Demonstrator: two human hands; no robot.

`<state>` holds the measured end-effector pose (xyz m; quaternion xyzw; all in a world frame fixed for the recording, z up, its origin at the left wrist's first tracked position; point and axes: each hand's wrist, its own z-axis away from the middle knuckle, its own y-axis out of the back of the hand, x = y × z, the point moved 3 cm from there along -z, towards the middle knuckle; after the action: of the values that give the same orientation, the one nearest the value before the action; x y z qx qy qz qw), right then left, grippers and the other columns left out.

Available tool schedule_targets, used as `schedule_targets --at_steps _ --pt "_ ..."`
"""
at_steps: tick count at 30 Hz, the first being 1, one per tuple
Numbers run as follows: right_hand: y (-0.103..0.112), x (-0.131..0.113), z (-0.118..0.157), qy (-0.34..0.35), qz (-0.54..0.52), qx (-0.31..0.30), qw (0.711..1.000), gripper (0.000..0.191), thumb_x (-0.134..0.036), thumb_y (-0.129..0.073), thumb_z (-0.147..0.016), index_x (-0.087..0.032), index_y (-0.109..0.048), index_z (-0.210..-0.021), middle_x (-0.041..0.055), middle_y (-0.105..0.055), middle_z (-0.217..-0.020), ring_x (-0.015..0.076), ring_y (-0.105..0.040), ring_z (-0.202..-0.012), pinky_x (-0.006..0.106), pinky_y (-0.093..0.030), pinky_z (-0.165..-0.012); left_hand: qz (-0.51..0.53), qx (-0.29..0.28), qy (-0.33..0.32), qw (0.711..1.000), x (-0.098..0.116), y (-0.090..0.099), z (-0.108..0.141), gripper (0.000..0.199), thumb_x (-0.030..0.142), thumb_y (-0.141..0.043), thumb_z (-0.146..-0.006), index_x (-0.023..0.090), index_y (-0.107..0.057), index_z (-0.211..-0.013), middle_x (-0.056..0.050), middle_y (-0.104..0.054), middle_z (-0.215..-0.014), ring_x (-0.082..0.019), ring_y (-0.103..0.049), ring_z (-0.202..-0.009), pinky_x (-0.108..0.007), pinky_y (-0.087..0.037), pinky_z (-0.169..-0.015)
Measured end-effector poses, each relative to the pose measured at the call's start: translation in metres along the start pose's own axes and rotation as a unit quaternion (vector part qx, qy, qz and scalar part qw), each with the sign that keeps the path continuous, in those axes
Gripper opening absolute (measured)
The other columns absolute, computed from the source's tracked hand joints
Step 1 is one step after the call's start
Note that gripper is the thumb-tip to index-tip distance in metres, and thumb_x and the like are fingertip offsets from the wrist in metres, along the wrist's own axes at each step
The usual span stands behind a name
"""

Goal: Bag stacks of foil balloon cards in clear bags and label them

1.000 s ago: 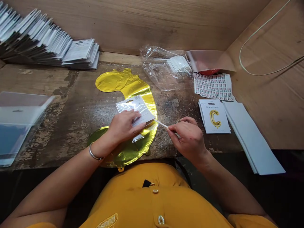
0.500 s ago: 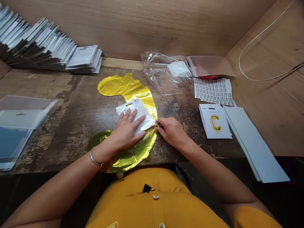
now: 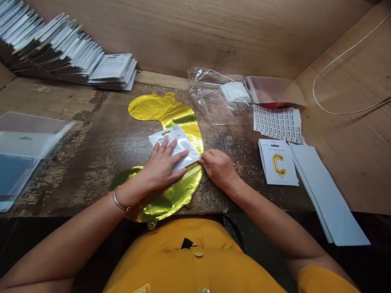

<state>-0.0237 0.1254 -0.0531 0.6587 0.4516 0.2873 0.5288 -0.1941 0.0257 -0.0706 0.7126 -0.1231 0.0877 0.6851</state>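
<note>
A clear plastic bag (image 3: 191, 156) with a printed white card inside lies tilted on a gold foil balloon (image 3: 180, 116). The balloon is flat and curved like a C. My left hand (image 3: 163, 165) rests palm down on the bag with its fingers spread, covering part of the card. At the bag's right corner, by the balloon's outer edge, my right hand (image 3: 218, 167) is closed in a pinch on the end of the bag's flap. The fingertips hide exactly what is between them.
Many filled packets (image 3: 70, 51) lean in a row at the back left. Plastic sleeves (image 3: 27, 150) lie at the left. At the right are a clear bag of white sticks (image 3: 235, 91), sticker sheets (image 3: 277, 122), printed balloon cards (image 3: 277, 162) and long white card strips (image 3: 330, 195).
The view has tilted slightly. My right fingers have closed more tightly at the bag's corner, and the small pale bit seen between them is now hidden. My left hand stays flat.
</note>
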Motion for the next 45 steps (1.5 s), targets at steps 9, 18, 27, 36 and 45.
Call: schedule_targets --at_steps 9,18,27,36,45 --pt "-0.007 0.007 0.002 0.155 -0.065 0.018 0.986 0.023 -0.015 -0.048 -0.096 -0.015 -0.067 -0.108 0.0123 -0.072 -0.108 0.0203 -0.065 -0.095 0.034 -0.053 -0.086 -0.034 -0.052 0.004 0.998 0.015 0.036 -0.003 0.055 0.042 -0.061 -0.087 0.021 -0.050 -0.137 -0.019 -0.032 -0.153 -0.046 -0.028 -0.139 -0.065 -0.026 -0.108" --pt "0.000 -0.023 0.035 0.129 -0.003 0.021 0.991 0.029 -0.010 -0.044 -0.095 -0.009 -0.069 -0.109 0.0185 -0.071 -0.105 0.0247 -0.066 -0.091 0.041 -0.057 -0.083 -0.026 -0.070 -0.186 0.980 -0.010 0.029 0.057 0.038 0.013 -0.043 -0.093 0.023 -0.058 -0.127 -0.008 -0.057 -0.137 -0.024 -0.050 -0.129 -0.046 -0.035 -0.111" --pt "0.015 -0.054 0.030 0.108 -0.125 0.005 0.986 0.020 -0.016 -0.052 -0.092 -0.011 -0.069 -0.101 0.0205 -0.061 -0.125 0.0306 -0.052 -0.123 0.050 -0.048 -0.100 0.044 0.036 -0.157 0.986 -0.014 0.006 0.060 0.035 0.020 -0.041 -0.097 0.018 -0.060 -0.126 -0.011 -0.059 -0.134 -0.021 -0.056 -0.124 -0.042 -0.044 -0.107" --pt "0.005 -0.054 0.015 0.074 -0.199 -0.023 0.977 0.009 -0.014 -0.057 -0.088 -0.017 -0.064 -0.084 0.0098 -0.064 -0.093 0.0228 -0.058 -0.091 0.039 -0.052 -0.082 0.039 0.013 -0.162 0.986 -0.011 0.007 0.075 0.041 0.015 -0.046 -0.093 0.022 -0.056 -0.132 -0.009 -0.056 -0.137 -0.025 -0.047 -0.133 -0.052 -0.030 -0.114" --pt "0.001 -0.084 0.025 0.159 -0.212 -0.036 0.964 0.018 -0.011 -0.049 -0.093 -0.016 -0.066 -0.094 0.0100 -0.063 -0.095 0.0216 -0.054 -0.094 0.037 -0.052 -0.083 0.038 0.000 -0.151 0.988 -0.009 0.007 0.073 0.040 0.017 -0.045 -0.093 0.023 -0.057 -0.130 -0.007 -0.056 -0.138 -0.025 -0.046 -0.133 -0.055 -0.018 -0.117"
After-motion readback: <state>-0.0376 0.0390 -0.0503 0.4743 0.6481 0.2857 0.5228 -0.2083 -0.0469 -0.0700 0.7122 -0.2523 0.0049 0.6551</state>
